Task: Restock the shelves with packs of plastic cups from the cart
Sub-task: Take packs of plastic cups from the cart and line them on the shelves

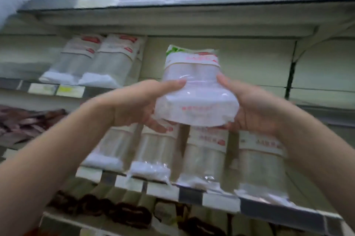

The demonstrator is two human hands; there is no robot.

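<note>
- One clear plastic pack of stacked cups [194, 89], red print unreadably blurred, clasped between left hand [138, 105] and right hand [253, 107].
- Two similar packs [92, 61] on the upper metal shelf [25, 86]; four [203, 157] below.

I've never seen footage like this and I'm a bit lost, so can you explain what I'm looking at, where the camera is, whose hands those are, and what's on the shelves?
There is no machine here. The one picture comes from a wide-angle camera worn on a person's head, so you see that person's own arms reaching forward. The left hand and the right hand grip one clear pack of plastic cups from either side, raised in front of store shelving. The upper shelf has two similar packs at its left and looks bare to the right. The shelf below carries a row of cup packs. Darker goods sit lower down, too blurred to identify.
</note>
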